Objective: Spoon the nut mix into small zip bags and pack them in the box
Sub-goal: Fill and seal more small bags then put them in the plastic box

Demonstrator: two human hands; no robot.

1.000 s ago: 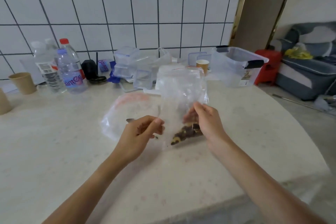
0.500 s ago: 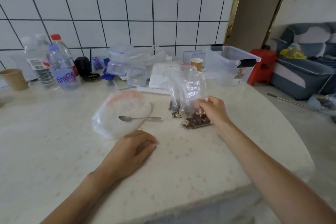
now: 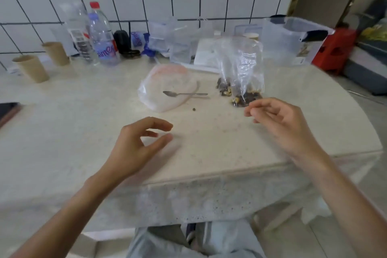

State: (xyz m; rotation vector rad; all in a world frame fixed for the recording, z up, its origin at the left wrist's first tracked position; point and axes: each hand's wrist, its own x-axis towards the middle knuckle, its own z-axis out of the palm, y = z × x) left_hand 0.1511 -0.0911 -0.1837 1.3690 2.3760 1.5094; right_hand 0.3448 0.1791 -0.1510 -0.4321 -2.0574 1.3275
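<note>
Standing at the edge of the surface (image 3: 209,153), the person has both hands free and nothing in either. Two small zip bags (image 3: 240,73) with nut mix at the bottom stand slumped just ahead of the right hand (image 3: 278,123), their tops seemingly unsealed and leaning. I take the step in hand to be sealing one and moving it to the box.

To do that well, I'd say pinch the zip strip near the top, above the nuts, and steady the base with the other hand so the mix doesn't tip out; run the seal across before lifting. The thin film will crumple, so a light pinch on the strip beats a squeeze on the body.

The right hand's grip is loose: fingers half curled, tips pointing left toward the nearer bag, just short of touching it, holding nothing. The left hand (image 3: 138,142) hovers low over the surface, thumb and fingers forming an open C with a gap between them, also holding nothing.

Ahead of the left hand's grip lies the large, nearly flat supply bag (image 3: 159,94) with the spoon (image 3: 184,94) resting on it, and a stray nut (image 3: 194,109) sits between the two grips. The clear plastic box (image 3: 289,42) stands beyond the right grip, behind the bags.
</note>
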